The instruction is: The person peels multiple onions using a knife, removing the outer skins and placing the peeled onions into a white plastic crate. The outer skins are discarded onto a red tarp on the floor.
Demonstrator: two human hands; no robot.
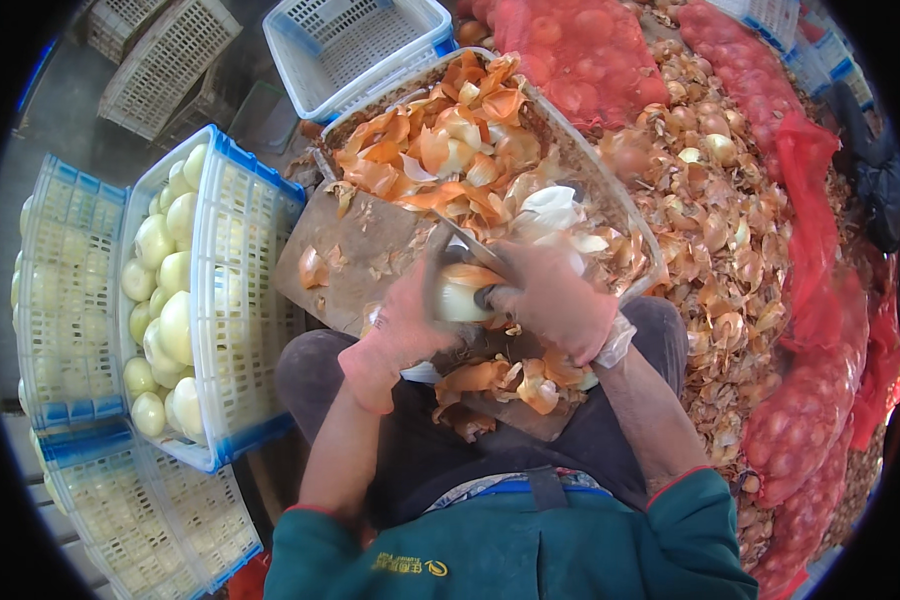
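A partly peeled onion [460,294] is held between both hands above my lap, its white flesh bare and some orange skin on its upper side. My left hand [412,304] grips it from the left. My right hand [551,296] holds a knife [472,244], its blade pointing up and left over the onion, with a dark-tipped thumb against the onion's right side. Both hands are blurred, and the knife's handle is hidden in the fist. Under and beyond them, a board [360,251] and a large tub [630,195] carry loose orange and white onion skins [450,142].
At left, a white and blue plastic crate [210,300] holds peeled onions [166,262], beside more filled crates [75,292]. An empty crate [360,45] stands beyond the tub. Onions and skins [720,247] cover the ground at right, among red mesh sacks [802,420] of onions.
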